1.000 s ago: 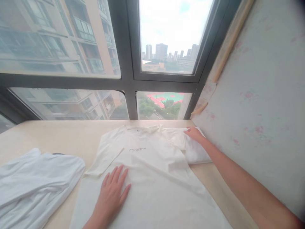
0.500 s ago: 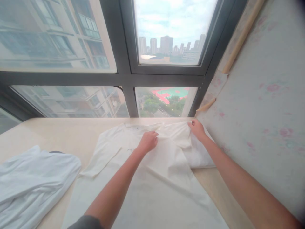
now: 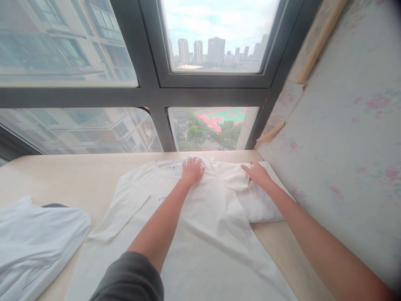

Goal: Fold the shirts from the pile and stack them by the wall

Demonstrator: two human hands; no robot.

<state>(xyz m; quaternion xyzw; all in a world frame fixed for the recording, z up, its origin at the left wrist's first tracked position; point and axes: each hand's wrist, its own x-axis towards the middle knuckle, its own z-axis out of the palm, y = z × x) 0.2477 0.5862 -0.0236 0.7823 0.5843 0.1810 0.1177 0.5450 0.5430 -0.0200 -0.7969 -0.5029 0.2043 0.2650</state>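
Observation:
A white T-shirt (image 3: 200,251) lies spread out, its collar toward the window and small dark lettering on the chest. My left hand (image 3: 192,171) rests flat beside the collar with its fingers spread, pressing on the cloth. At the end of the right sleeve (image 3: 232,173), my right hand (image 3: 259,173) has its fingers over the cloth edge and seems to pinch it; part of that grip is hidden. Under and beside this sleeve sits a folded white cloth (image 3: 263,205). The other sleeve (image 3: 122,213) lies out flat to the left.
Another white garment (image 3: 40,242) lies bunched at the left, with something dark (image 3: 54,205) showing behind it. The pale ledge (image 3: 78,175) ends at a dark-framed window (image 3: 150,96). A flowered wall (image 3: 338,125) bounds the right side.
My left hand has moved forward to the collar edge and its fingers have gone from curled to spread. My right hand stays at the sleeve, fingers shifted slightly. The camera view has shifted a little.

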